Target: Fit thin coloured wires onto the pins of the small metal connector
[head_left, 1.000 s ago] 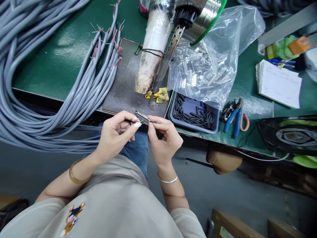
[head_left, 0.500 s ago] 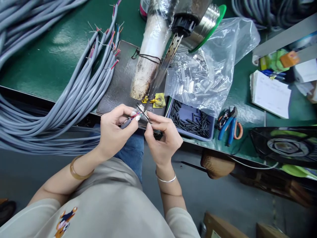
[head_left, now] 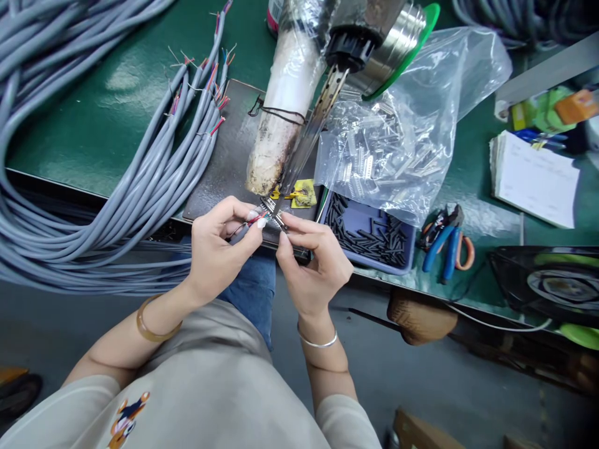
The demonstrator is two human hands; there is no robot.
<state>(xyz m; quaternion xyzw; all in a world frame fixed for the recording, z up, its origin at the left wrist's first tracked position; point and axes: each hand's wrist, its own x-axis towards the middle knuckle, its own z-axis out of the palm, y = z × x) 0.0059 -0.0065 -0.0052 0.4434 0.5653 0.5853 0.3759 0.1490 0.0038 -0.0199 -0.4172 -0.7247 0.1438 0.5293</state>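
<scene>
Between the thumb and fingers of my left hand (head_left: 215,249) is the end of a grey cable (head_left: 240,234), its thin red, blue and green wires fanned out. My right hand (head_left: 316,265) pinches one end of a small metal pin connector (head_left: 279,219). The wire tips meet the connector's row of pins, but I cannot tell which are joined. Right above my fingertips, the soldering iron (head_left: 311,128) points down, its tip at or close to the connector. A taped white tube (head_left: 281,118) runs beside the iron.
Grey cables (head_left: 154,168) with stripped ends lie at left. A yellow sponge (head_left: 305,194) rests on the dark plate (head_left: 219,168). At right are a blue tray (head_left: 358,215) of black sleeves, a clear bag (head_left: 397,137) of connectors, a solder spool (head_left: 397,50), cutters (head_left: 444,240) and paper (head_left: 536,178).
The view has swung slightly, so the bench items at right sit farther right. Both hands keep their grip, with the connector a little lower and turned slightly under the iron.
</scene>
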